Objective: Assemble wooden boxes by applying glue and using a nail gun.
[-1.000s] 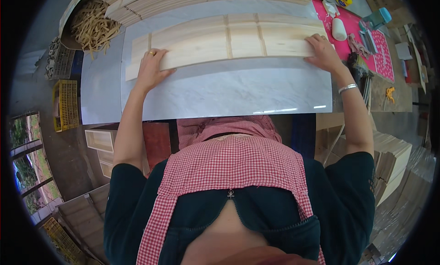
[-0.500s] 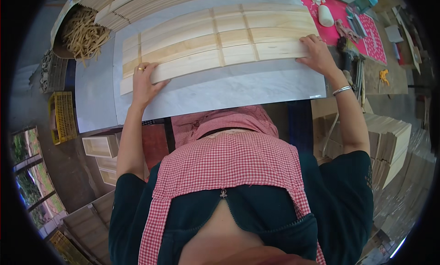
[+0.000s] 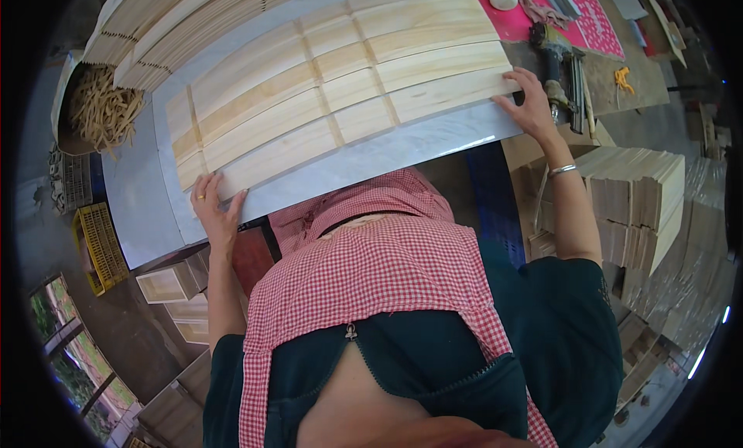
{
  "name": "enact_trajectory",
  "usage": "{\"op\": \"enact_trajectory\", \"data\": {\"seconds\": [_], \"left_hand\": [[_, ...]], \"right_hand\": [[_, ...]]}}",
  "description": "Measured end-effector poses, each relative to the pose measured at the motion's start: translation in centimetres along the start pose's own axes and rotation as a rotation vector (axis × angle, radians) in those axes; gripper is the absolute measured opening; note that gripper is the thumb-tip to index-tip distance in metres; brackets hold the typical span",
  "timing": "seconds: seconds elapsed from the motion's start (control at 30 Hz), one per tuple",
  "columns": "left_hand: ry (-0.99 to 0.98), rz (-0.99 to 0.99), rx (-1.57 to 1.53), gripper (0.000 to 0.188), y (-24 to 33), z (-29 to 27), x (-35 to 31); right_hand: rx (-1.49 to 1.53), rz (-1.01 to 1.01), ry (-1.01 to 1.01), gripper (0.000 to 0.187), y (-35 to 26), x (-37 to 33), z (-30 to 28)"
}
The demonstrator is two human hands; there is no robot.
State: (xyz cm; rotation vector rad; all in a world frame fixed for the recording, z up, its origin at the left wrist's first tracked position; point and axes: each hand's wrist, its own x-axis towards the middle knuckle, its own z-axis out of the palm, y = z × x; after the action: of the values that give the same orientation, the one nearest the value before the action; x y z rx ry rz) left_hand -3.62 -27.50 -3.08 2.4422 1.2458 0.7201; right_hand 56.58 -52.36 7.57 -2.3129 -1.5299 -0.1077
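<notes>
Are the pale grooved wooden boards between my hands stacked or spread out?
Spread out. The pale grooved wooden boards lie side by side, with long seams visible between them.

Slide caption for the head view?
Left hand and right hand at opposite ends of the nearest grooved wooden board on a marbled tabletop.

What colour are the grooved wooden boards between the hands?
The boards are pale cream to light yellow, seen in the head view.
</notes>
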Motion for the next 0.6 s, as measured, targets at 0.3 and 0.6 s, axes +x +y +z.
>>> {"op": "enact_trajectory", "data": {"seconds": [0.3, 0.6], "left_hand": [[0.108, -0.351, 0.186, 0.106, -1.7, -0.1, 0.5], [0.018, -0.391, 0.161, 0.1, -2.0, -0.5, 1.0]], "right_hand": [[0.259, 0.169, 0.137, 0.05, 1.5, 0.9, 2.5], [0.057, 0.074, 0.262, 0.045, 0.9, 1.4, 4.1]]}}
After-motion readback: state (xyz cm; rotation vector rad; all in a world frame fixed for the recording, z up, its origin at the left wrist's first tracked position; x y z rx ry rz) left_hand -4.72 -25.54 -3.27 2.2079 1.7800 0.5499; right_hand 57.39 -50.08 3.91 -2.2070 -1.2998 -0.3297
